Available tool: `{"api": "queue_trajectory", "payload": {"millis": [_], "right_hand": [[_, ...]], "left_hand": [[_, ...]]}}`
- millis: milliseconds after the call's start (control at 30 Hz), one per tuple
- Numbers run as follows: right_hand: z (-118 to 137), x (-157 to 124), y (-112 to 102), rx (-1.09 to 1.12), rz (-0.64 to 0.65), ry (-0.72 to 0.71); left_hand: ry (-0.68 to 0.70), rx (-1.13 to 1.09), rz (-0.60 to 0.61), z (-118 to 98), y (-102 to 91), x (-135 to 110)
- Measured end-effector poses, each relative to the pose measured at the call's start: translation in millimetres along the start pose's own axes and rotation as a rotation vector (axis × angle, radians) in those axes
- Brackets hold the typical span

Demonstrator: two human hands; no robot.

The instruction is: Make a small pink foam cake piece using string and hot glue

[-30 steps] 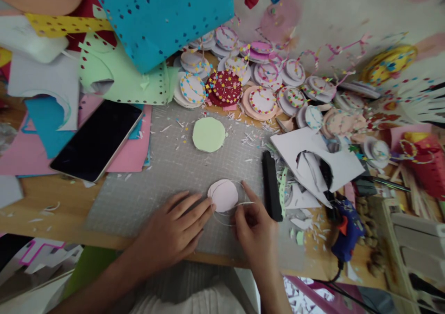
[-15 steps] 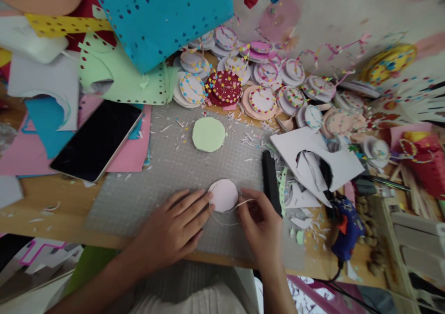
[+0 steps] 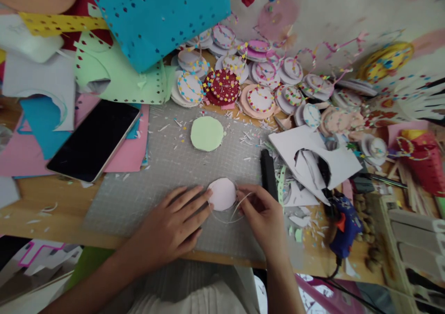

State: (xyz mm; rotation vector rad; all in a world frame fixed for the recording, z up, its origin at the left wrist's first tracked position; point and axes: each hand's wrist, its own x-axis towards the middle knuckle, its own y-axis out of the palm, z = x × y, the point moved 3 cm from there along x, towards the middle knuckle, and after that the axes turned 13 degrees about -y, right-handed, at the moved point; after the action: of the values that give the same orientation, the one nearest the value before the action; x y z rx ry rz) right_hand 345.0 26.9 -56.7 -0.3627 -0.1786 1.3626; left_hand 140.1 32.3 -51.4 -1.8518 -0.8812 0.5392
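Observation:
A small white foam disc (image 3: 222, 194) lies on the grey cutting mat (image 3: 167, 161) near the front edge. My left hand (image 3: 174, 223) rests flat to its left, fingers stretched, with the fingertips touching the disc's left edge. At the disc's right edge, my right hand (image 3: 262, 212) pinches thumb and forefinger together on a thin white strip (image 3: 240, 203). This strip curls beside the fingers and loops along the disc's lower side. Beyond the disc, a pale green disc (image 3: 207, 133) lies on the mat.
On the right are a black utility knife (image 3: 269, 175), a white sheet with a round cut-out (image 3: 340, 165) and a blue glue gun (image 3: 346, 226). A phone (image 3: 95, 140) lies left on coloured foam sheets (image 3: 127, 160). Several decorated mini hats (image 3: 260, 100) line the back.
My right hand has shifted closer to the white disc's right edge. The strip's free end now curves upward by the fingers. My left hand stays at the disc.

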Motion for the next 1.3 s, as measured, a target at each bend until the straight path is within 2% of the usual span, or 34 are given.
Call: {"api": "queue_trajectory", "payload": {"millis": [233,400,767,1033,1300], "right_hand": [[-2,6,2,-0.133,0.036,-0.107],[4,11,2,-0.213,0.068,-0.243],[1,10,4,-0.252,0.08,-0.435],[3,8,8,-0.342,0.081,-0.468],[5,6,5,-0.415,0.126,-0.503]], "left_hand": [[-0.027,-0.025,0.023,2,1.3,0],[-0.025,-0.027,0.038,3,1.4,1],[-0.029,-0.024,0.041,4,3.3,0],[-0.046,0.002,-0.009,3,0.9,-1],[-0.041,0.013,-0.01,5,1.9,-4]]}}
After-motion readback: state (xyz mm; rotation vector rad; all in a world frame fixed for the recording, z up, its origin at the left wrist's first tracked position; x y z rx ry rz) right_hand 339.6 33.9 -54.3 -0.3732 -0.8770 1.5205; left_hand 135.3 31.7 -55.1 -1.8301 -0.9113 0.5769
